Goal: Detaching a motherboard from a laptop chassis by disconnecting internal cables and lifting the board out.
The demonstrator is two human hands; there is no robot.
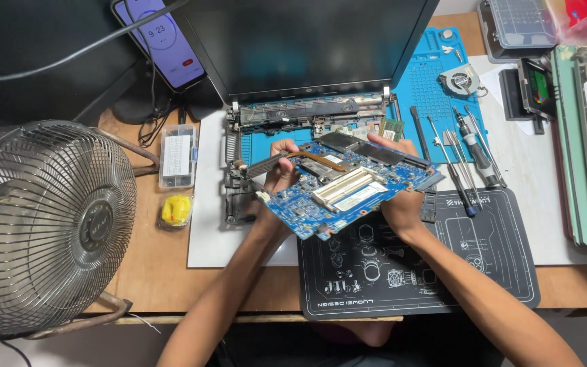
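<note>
Motherboard out of the laptop, held in both hands.

Left hand and right hand each grip an edge of the blue motherboard, lifted above the stripped laptop base. Cooling fan already out, far right; screwdrivers lie beside.

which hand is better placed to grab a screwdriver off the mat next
Likely the right hand: it holds the blue circuit board's edge beside the screwdrivers. The left hand is on the far side.
</note>
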